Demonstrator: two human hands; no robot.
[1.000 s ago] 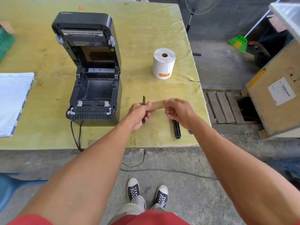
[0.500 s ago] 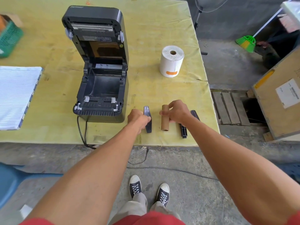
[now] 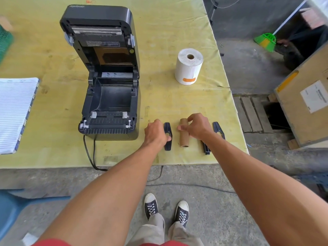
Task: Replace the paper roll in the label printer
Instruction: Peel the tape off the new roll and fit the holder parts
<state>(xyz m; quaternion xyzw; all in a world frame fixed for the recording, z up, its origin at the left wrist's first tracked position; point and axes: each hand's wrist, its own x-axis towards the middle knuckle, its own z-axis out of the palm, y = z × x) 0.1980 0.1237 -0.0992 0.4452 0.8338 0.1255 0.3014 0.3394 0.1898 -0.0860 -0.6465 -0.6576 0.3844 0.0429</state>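
The black label printer (image 3: 110,96) stands on the table with its lid up and its roll bay empty. A new white paper roll (image 3: 189,66) stands upright to its right. Near the front edge lies an empty brown cardboard core (image 3: 184,139); my right hand (image 3: 197,128) holds it between thumb and fingers. Left of the core a black roll-holder plate (image 3: 167,144) lies flat. My left hand (image 3: 156,134) is curled against the plate, with the thumb on it. A second black plate (image 3: 219,129) and a black spindle (image 3: 206,150) lie to the right, partly behind my right forearm.
A lined notebook (image 3: 16,112) lies at the left of the yellow-covered table (image 3: 177,103), and a green basket (image 3: 5,39) sits at the far left. The printer's cable (image 3: 90,155) hangs over the front edge. A wooden crate (image 3: 305,107) stands on the floor at right.
Both hands came down to the table and moved apart. The black plate came off the end of the core, and core and plate now lie side by side on the table.
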